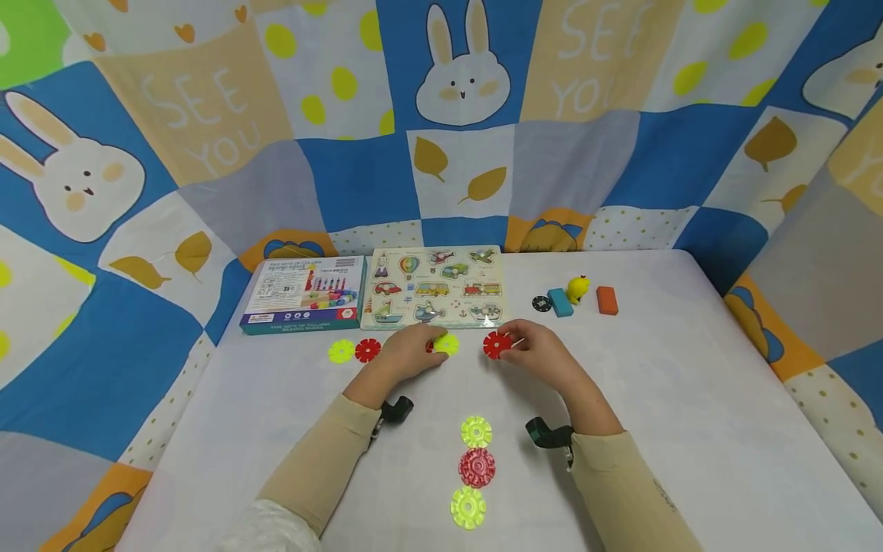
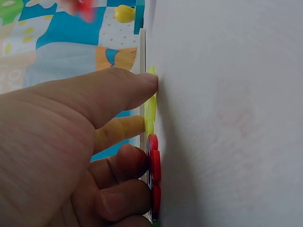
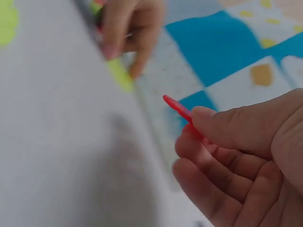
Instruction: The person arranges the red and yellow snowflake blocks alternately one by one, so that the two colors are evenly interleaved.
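With thumb and index finger, my left hand [image 1: 407,351] pinches a yellow-green snowflake disc [image 1: 447,344] at table level. A red snowflake disc [image 2: 155,170] lies beside it under the curled other fingers, mostly hidden in the head view. My right hand [image 1: 541,353] pinches another red snowflake disc [image 3: 180,109] between thumb and fingers, raised above the table in the right wrist view. Left of my left hand lie a yellow-green disc [image 1: 341,351] and a red disc [image 1: 368,350], side by side in the same row.
Nearer me, a column holds a yellow-green flower disc [image 1: 477,432], a red one [image 1: 477,467] and another yellow-green one [image 1: 468,507]. Behind the hands lie a boxed set [image 1: 303,295] and a picture puzzle board [image 1: 432,287]. Blocks [image 1: 607,300] and a yellow toy [image 1: 578,289] stand back right.
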`<state>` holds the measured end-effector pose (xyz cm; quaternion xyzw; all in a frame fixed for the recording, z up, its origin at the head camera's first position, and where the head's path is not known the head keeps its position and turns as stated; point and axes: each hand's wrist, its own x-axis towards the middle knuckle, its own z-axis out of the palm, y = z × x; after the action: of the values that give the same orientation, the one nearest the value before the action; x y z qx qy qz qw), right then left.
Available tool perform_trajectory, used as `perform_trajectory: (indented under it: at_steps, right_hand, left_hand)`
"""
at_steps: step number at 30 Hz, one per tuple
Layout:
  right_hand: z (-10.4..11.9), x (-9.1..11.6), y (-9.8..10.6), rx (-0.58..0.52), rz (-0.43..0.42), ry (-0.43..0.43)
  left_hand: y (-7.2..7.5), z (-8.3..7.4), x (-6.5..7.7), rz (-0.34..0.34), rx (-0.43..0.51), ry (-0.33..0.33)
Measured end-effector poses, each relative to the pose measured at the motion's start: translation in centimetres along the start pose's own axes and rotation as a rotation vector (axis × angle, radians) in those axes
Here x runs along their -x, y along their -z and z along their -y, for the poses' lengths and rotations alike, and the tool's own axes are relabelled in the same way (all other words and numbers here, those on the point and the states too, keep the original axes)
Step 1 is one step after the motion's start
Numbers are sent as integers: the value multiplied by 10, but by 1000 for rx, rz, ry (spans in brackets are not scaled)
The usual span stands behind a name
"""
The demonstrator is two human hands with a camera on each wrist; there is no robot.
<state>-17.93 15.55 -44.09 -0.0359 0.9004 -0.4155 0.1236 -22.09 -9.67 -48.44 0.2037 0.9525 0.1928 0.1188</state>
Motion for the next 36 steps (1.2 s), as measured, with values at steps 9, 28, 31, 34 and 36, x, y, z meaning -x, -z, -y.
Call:
perform_trajectory:
  at_steps: [9,28,31,34,36]
  right_hand:
    - [-10,-29,-31,21,-2,-9]
    - [-22,-29,-46,106,-165,-65]
    - [-21,-30,-46,90,-166,-65]
    - [-20,-32,-48,79,-153,-50]
    - [-19,-34,-49,77,-139,-32]
  left_hand:
    - [-3,-5,-3,-8,-14,-15]
    - [-2,-11,-1,-12,-20,-18]
    - [-1,-11,-2,-31,-30,-22]
    - [0,-12,-4,-62,-38,-27]
    - [1,-16,-7,-70,-27,-29]
